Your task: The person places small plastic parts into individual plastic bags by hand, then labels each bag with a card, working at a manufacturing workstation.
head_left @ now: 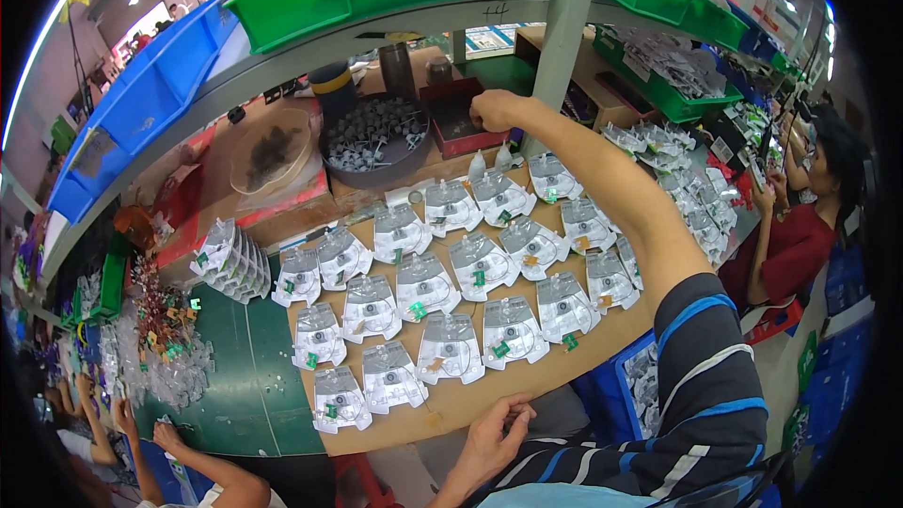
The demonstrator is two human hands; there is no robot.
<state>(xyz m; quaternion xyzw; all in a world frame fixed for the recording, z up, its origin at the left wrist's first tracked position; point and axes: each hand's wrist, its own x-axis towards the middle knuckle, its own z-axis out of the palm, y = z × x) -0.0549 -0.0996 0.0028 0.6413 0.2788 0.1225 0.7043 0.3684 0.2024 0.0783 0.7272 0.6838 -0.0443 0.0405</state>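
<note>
My right arm stretches across the bench, and my right hand (pixel 494 111) is over a red tray (pixel 461 145) at the far side. Its fingers are bent down and closed, and whatever is between them is too small to make out. My left hand (pixel 499 435) hovers by the near edge of a brown board (pixel 527 378), fingers curled in with the thumb against them. What it holds, if anything, is hidden. Rows of clear and grey plastic housings (pixel 450 346) cover the board. Small green circuit boards (pixel 417 310) lie on many of them, with brown ones on others.
Left of the tray stand a dark round pan (pixel 376 169) of grey pegs and a bowl (pixel 273 183) of dark bits. Stacked housings (pixel 231 261) and a loose parts heap (pixel 165 357) lie leftward. A shelf post (pixel 567 38) rises beside my right arm. Co-workers sit both sides.
</note>
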